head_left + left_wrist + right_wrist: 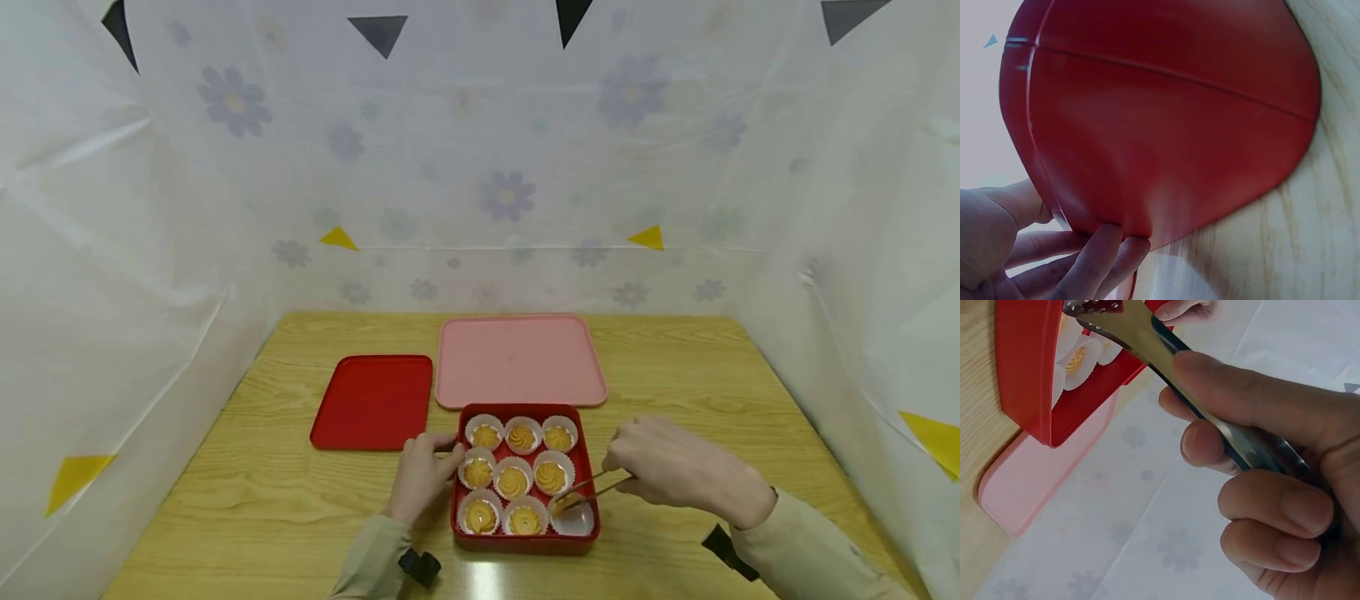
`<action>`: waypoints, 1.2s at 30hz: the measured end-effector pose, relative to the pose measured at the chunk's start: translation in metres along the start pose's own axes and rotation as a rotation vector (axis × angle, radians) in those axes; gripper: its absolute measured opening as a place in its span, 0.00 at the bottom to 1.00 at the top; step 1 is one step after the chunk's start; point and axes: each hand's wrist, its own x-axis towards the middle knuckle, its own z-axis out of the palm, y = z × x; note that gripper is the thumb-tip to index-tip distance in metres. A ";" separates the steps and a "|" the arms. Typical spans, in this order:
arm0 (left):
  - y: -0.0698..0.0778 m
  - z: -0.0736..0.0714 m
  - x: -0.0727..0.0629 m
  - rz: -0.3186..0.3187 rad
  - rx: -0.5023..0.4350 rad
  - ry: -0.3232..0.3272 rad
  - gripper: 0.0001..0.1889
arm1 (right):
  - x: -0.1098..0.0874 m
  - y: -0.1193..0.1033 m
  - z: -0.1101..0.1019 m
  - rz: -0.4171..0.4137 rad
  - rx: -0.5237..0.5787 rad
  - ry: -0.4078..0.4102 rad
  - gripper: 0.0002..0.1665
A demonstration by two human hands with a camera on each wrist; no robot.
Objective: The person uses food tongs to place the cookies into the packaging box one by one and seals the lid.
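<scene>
A square red box (525, 546) stands on the table, holding paper cups with swirled, golden piped cookies (513, 482) in rows. My left hand (426, 475) grips the box's left wall; in the left wrist view its fingers (1102, 256) lie against the outside and the thumb is at the rim. With my right hand (663, 467) I hold metal tongs (1166, 362) between thumb and fingers. The tongs reach over the right wall, their tips in the front right paper cup (573, 523), where a golden cookie shows between them, partly hidden.
Behind the box lies a pink tray (517, 358). A flat red lid (375, 400) rests on the table (247, 500) to the left. White sheeting (450, 167) with flower prints hangs at the back, and plain sheeting stands along both sides.
</scene>
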 end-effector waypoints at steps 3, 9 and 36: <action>0.001 0.000 0.000 0.000 0.000 0.001 0.16 | 0.001 0.000 0.001 -0.010 -0.010 0.015 0.07; 0.001 0.000 0.000 -0.003 0.009 0.009 0.16 | 0.001 -0.003 0.004 -0.008 -0.027 0.023 0.07; 0.001 -0.001 -0.001 -0.018 -0.015 -0.020 0.17 | -0.011 0.019 -0.004 0.067 0.268 -0.059 0.11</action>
